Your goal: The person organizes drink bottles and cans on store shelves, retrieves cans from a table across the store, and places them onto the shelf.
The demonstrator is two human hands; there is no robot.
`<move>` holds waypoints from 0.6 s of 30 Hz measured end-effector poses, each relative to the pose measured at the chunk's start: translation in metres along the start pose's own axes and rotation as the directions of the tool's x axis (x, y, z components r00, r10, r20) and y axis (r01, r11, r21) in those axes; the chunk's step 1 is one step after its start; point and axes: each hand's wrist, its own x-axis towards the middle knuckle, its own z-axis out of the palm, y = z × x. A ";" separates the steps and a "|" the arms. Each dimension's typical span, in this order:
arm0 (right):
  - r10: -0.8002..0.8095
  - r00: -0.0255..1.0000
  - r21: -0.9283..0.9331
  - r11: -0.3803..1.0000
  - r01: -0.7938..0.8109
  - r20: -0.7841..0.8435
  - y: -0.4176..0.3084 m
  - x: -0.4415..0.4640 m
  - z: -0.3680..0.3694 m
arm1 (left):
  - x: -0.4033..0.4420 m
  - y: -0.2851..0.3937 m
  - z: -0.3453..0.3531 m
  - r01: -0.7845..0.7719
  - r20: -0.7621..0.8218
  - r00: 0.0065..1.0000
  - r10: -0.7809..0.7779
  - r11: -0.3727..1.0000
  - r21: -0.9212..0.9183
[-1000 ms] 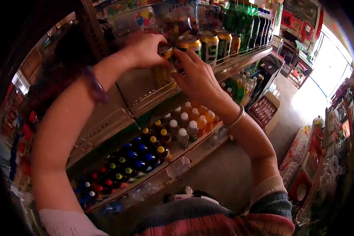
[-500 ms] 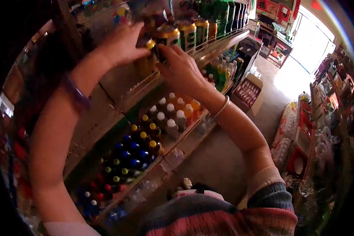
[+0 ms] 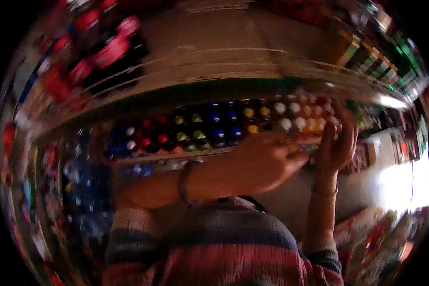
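The picture is smeared by motion. My left hand (image 3: 264, 159) reaches rightward in front of my chest, with blurred fingers pointing toward the other hand; no held object can be made out. Just right of it, my right hand (image 3: 339, 140) is raised with its fingers upward and apart, holding nothing visible. Behind both hands runs a low row of bottles with blue caps (image 3: 218, 134), yellow caps (image 3: 249, 112) and white caps (image 3: 286, 124). Gold and green cans (image 3: 367, 59) stand blurred on the upper shelf at the right, away from my hands.
The wire-fronted upper shelf (image 3: 209, 62) crosses above the bottles. Red packages (image 3: 112, 50) lie at the upper left. Crowded shelves with blue-toned goods (image 3: 83, 190) are at the left. A bright doorway (image 3: 410, 183) and more goods (image 3: 367, 233) are on the right.
Both hands have come down and away from the cans on the upper shelf to near my chest. The view has swung left and down, so the cans now appear at the far right.
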 end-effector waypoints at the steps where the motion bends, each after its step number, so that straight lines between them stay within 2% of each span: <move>1: 0.002 0.997 0.020 1.000 -0.003 0.077 0.002 -0.022 0.007 | -0.029 -0.002 0.010 0.156 0.038 0.987 -0.156 0.988 -0.002; 2: -0.004 0.988 0.032 0.999 -0.001 0.153 0.006 -0.046 0.018 | -0.060 -0.006 0.019 0.344 0.076 0.936 -0.342 0.939 -0.001; 4: 0.181 0.919 0.148 0.958 -0.245 0.350 0.004 -0.092 0.034 | -0.113 -0.005 0.031 0.659 0.129 0.747 -0.653 0.752 -0.009; 6: 0.264 0.834 0.213 0.889 -0.405 0.485 0.001 -0.139 0.052 | -0.159 0.000 0.046 0.762 0.109 0.645 -0.756 0.648 -0.014; 8: 0.274 0.745 0.218 0.845 -0.489 0.608 -0.019 -0.159 0.062 | -0.185 0.013 0.046 0.852 0.100 0.523 -0.847 0.523 -0.031; 10: 0.306 0.586 0.089 0.832 -0.548 0.750 -0.033 -0.184 0.070 | -0.204 0.023 0.048 0.915 0.125 0.402 -0.907 0.396 -0.073; 12: 0.095 0.584 0.180 0.901 -0.394 0.806 -0.045 -0.194 0.077 | -0.223 0.030 0.053 0.952 0.110 0.303 -0.947 0.297 -0.071; 14: 0.009 0.602 0.328 0.832 -0.448 0.798 -0.044 -0.215 0.086 | -0.233 0.033 0.064 0.964 0.107 0.261 -0.959 0.253 -0.080; 16: -0.157 0.490 0.350 0.876 -0.332 0.858 -0.040 -0.221 0.090 | -0.238 0.035 0.074 0.969 0.091 0.241 -0.966 0.234 -0.077; 18: -0.218 0.455 0.401 0.844 -0.355 0.863 -0.039 -0.226 0.094 | -0.227 0.037 0.075 0.972 0.144 0.233 -0.962 0.224 -0.072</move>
